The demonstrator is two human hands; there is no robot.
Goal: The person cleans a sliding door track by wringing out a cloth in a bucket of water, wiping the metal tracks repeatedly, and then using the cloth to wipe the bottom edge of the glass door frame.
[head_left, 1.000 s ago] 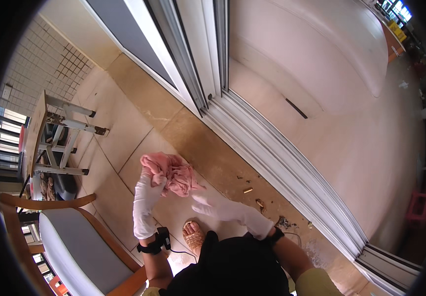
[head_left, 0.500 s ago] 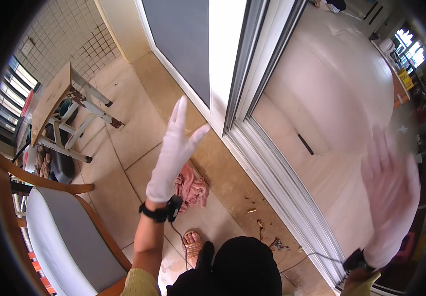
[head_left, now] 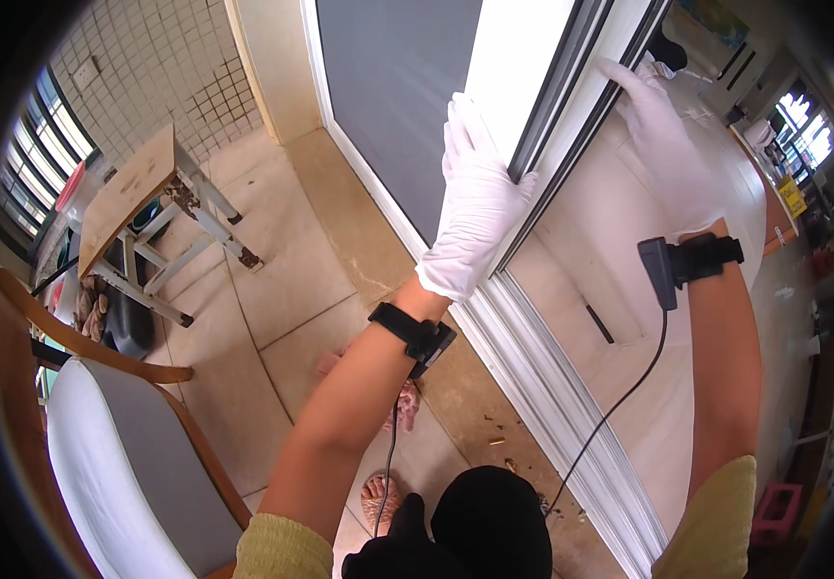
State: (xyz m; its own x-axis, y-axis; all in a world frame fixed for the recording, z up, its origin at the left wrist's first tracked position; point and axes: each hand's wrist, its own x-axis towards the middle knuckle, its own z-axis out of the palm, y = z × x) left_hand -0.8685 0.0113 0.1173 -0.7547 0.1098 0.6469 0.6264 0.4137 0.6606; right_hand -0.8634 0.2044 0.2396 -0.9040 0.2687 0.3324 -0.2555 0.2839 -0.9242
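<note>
My left hand (head_left: pixel 476 198), in a white glove, lies against the white sliding door frame (head_left: pixel 523 72). Its fingers are stretched and its thumb stands apart. To the right of the frame's dark-edged tracks is my right hand (head_left: pixel 666 154), also gloved in white. One digit reaches across to the frame's edge, while the other fingers point away and show only in part; nothing is seen in this hand. The door's grey panel (head_left: pixel 388 96) is left of the white frame. Black straps with small cabled devices are on both wrists.
A worn wooden stool (head_left: pixel 132 198) stands at the left, beyond a grey-cushioned chair (head_left: pixel 123 463). The metal floor track (head_left: pixel 552 386) runs diagonally between two tiled areas. Pink cloth (head_left: pixel 403 405) lies partly behind my left forearm. Small debris (head_left: pixel 496 442) lies beside the track.
My left hand has moved right and up onto the door frame. My right hand has swung up and left to the frame's other side. The view has shifted slightly.
</note>
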